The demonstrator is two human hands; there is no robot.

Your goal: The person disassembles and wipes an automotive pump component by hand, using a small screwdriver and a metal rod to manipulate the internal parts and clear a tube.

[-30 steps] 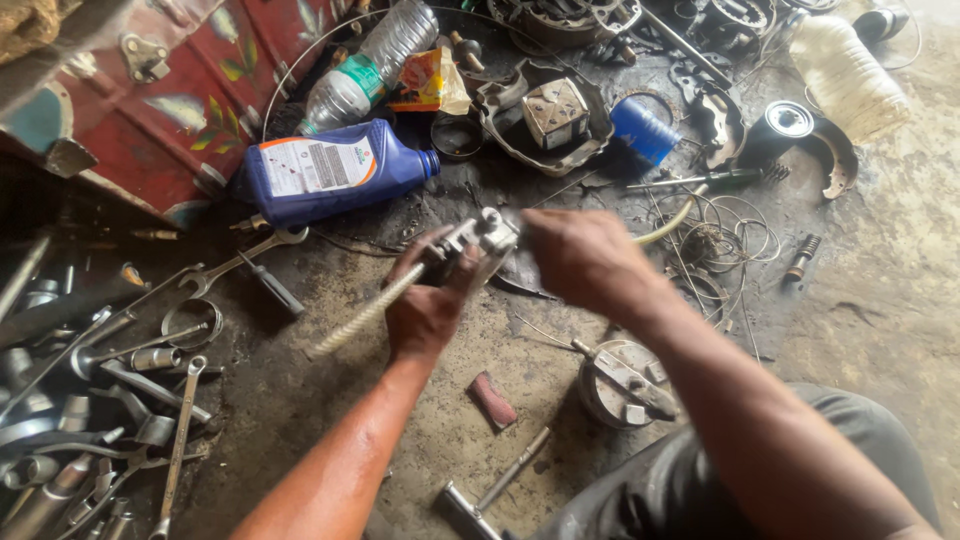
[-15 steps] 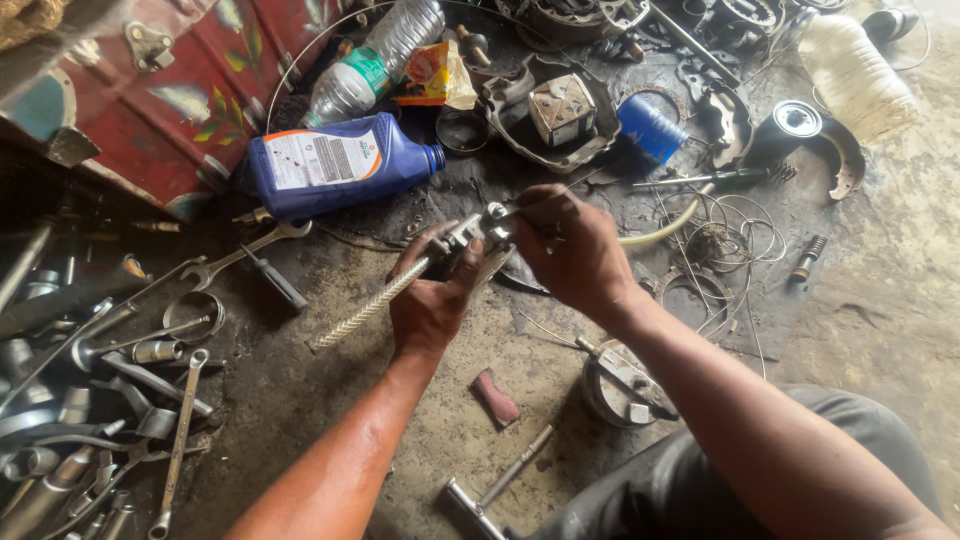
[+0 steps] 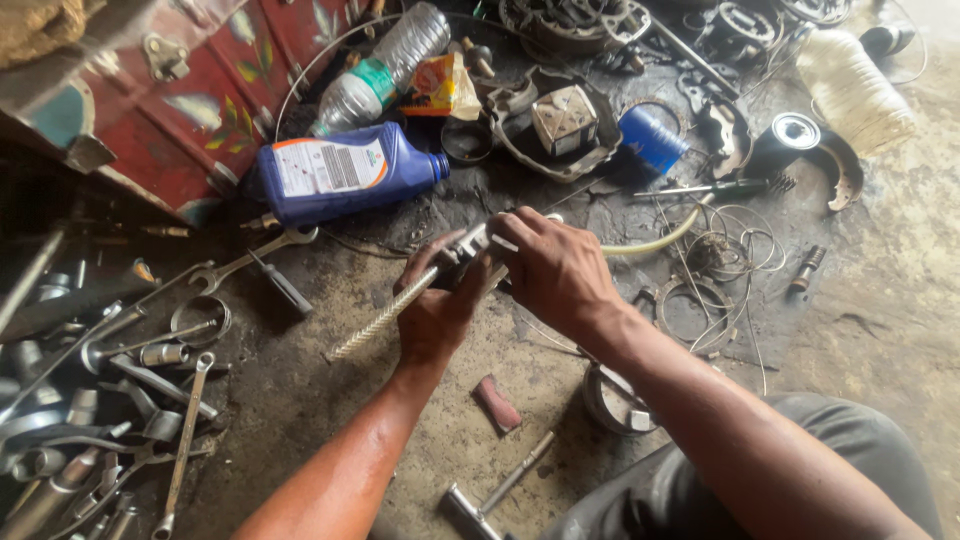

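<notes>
The small grey metal fitting [image 3: 470,245], with its pale braided hose [image 3: 385,312] trailing left, sits above the oily floor, clamped in the left hand [image 3: 435,300] while the right hand [image 3: 555,265] closes over its top. It looks hard, weighty, greasy; best held by the body. One fitting, one hose, one blue oil bottle [image 3: 345,175], two hands

We see a repair workshop floor: spanners [image 3: 190,440], blue oil bottle [image 3: 345,180], brake shoe [image 3: 840,165], scattered engine parts.
</notes>
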